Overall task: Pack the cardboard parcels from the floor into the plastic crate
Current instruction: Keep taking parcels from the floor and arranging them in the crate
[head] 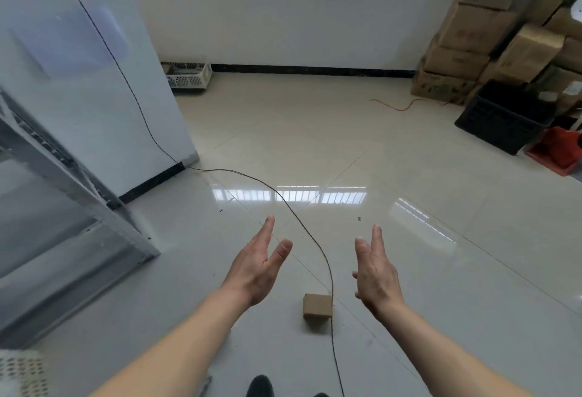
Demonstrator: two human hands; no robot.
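A white perforated crate (22,374) is cut off at the 8 o'clock corner of the view, so only a patch of its holed wall shows. A second white lattice basket (190,75) sits half hidden behind the pillar (104,59) at 11 o'clock. The stacked cartons (482,28) at 2 o'clock run out of frame, and the print on them is too blurred to read. A dark shoe tip (259,386) shows at 6 o'clock.

The floor (315,132) is glossy pale tile that mirrors a barred window. A thin dark cord (296,210) curves across it. One small brown cardboard parcel (317,306), plain and box-shaped, lies on the tile at 6 o'clock, just beside the cord. A black slatted crate (500,119) and a red tray (554,150) stand at 3 o'clock.

The left hand (256,267) and the right hand (376,277) hover above the floor, palms facing each other, fingers straight and spread, holding nothing. The parcel lies between the two wrists, untouched.
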